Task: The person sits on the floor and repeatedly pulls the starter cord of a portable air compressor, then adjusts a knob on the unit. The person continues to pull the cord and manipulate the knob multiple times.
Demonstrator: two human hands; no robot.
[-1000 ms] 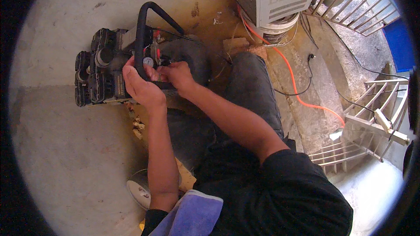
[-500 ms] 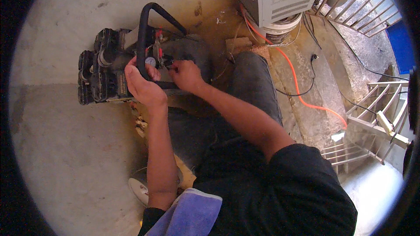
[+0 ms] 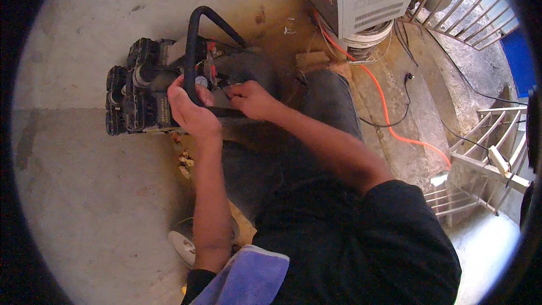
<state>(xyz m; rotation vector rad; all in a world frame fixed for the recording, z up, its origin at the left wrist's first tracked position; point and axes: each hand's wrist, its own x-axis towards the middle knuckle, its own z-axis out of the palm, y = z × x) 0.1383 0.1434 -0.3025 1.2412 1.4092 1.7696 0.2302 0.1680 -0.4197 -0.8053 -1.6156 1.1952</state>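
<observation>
Across the left side and the top stretches grey, stained concrete (image 3: 84, 175). Over it bends a person in a black shirt (image 3: 361, 248) and dark trousers (image 3: 333, 101), both forearms reaching away from the body. Out to the right are two pale slatted frames, one at the upper edge (image 3: 463, 8) and one lower down (image 3: 491, 161).

Left of the person's knee, just beyond the trousers, is a dusty black air compressor (image 3: 161, 82), its ribbed motor end to the left and its rounded tank (image 3: 251, 70) to the right. Further off, a grey metal box (image 3: 375, 8) with vent slots rests on a white bucket (image 3: 367, 39). An orange hose (image 3: 387, 110) snakes past it, near a black cable that ends in a plug (image 3: 409, 77). A purple towel (image 3: 248, 271) hangs at the person's front.

The left hand (image 3: 192, 112) cups round beneath the compressor's black handle (image 3: 195, 39), its fingers curled beside a small round gauge (image 3: 201, 82); whether they grip anything is hidden. Right of it, the right hand (image 3: 254, 100) has its fingers bent close together near small dark fittings, and it is impossible to tell if they hold one. Just above the gauge sits a little red part (image 3: 213, 72).
</observation>
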